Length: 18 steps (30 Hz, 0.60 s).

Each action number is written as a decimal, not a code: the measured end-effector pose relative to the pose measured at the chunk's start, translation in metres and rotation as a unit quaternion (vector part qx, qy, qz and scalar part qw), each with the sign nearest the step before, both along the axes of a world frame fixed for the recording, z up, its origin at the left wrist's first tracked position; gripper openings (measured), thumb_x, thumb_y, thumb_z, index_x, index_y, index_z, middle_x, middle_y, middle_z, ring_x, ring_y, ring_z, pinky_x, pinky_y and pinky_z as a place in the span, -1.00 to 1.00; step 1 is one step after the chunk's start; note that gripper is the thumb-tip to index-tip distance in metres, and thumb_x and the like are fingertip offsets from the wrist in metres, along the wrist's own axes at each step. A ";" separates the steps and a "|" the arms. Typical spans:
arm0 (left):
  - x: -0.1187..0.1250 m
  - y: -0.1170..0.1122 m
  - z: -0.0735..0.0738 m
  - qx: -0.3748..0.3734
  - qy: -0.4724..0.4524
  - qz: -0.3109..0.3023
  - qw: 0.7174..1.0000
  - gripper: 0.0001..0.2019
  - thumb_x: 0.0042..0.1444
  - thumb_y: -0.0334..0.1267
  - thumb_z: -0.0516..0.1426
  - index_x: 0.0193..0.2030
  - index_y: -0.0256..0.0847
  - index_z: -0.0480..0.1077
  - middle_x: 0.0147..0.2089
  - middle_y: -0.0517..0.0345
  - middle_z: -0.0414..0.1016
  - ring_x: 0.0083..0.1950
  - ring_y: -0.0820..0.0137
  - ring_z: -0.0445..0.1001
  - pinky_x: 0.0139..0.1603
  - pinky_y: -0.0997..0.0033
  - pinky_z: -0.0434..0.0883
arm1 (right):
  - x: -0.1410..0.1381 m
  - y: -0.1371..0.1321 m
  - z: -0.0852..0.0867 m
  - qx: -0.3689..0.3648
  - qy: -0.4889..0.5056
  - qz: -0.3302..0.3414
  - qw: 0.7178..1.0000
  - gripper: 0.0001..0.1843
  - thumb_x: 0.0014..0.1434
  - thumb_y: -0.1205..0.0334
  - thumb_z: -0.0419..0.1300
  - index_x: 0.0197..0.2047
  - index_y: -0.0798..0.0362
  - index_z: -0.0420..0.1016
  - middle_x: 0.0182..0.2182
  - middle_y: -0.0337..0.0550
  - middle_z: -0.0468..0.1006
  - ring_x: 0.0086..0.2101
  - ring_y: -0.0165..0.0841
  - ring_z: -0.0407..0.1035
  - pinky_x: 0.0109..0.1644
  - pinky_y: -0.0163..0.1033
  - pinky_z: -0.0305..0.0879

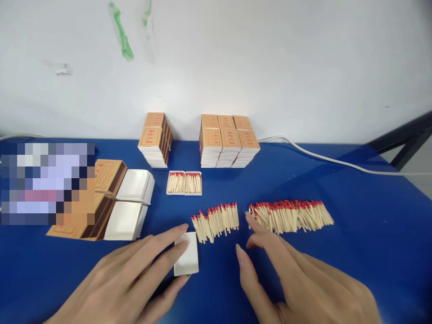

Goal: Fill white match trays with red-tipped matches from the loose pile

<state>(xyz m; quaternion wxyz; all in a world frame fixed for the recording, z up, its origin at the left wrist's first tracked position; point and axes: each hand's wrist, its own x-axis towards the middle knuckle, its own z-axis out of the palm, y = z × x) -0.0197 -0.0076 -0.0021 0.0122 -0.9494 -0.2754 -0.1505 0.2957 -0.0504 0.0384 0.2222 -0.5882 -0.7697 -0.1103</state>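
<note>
My left hand (135,279) grips a small white empty matchbox tray (186,257) on the blue table, thumb under it and fingers on top. My right hand (293,274) hovers open, fingers spread, its fingertips touching the left end of a long row of red-tipped matches (292,216). A smaller fan of matches (216,221) lies between the two hands, just beyond the tray. Two filled trays (184,182) sit side by side further back.
Two stacks of closed matchboxes (155,139) (228,140) stand against the white wall. Brown sleeves (108,175) and white empty trays (130,202) are piled at the left beside a blurred patch. A white cable (324,156) runs along the table's far right.
</note>
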 end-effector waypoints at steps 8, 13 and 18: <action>0.004 -0.005 0.004 -0.035 0.005 0.031 0.999 -0.59 0.66 -0.35 0.07 0.48 0.00 0.55 0.70 0.23 0.41 0.61 0.30 0.53 0.59 0.45 0.51 | 0.001 0.003 -0.006 0.003 -0.010 0.000 1.000 -0.76 0.61 0.09 0.23 0.01 0.08 0.62 -0.16 -0.08 0.87 -0.61 -0.39 0.54 -0.51 -0.20 0.41; -0.003 -0.008 0.002 -0.050 0.041 0.015 0.998 -0.56 0.66 -0.36 0.07 0.47 0.14 0.56 0.74 0.34 0.32 0.69 0.25 0.43 0.62 0.36 0.50 | 0.000 0.002 -0.010 -0.031 0.005 0.022 0.999 -0.77 0.61 0.12 0.17 0.04 0.05 0.60 -0.07 -0.01 0.88 -0.64 -0.39 0.48 -0.59 -0.20 0.37; 0.000 -0.007 0.001 -0.045 0.031 0.022 0.998 -0.54 0.65 -0.39 0.04 0.51 0.06 0.54 0.73 0.26 0.35 0.66 0.28 0.47 0.61 0.42 0.49 | -0.003 0.001 -0.005 -0.022 0.027 0.026 0.999 -0.84 0.56 0.17 0.24 0.03 0.04 0.62 -0.06 0.00 0.88 -0.56 -0.37 0.58 -0.48 -0.24 0.50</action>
